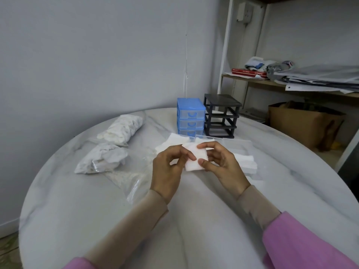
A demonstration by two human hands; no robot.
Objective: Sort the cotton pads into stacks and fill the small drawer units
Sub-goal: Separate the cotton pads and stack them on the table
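One small stack of square white cotton pads is pinched between left hand and right hand, long axis tilted slightly leftward from upright.

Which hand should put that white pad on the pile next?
Probably the right hand. Both hands pinch the cotton pad, but the stack of pads lies just beside the right hand, while the left hand would have to cross over.
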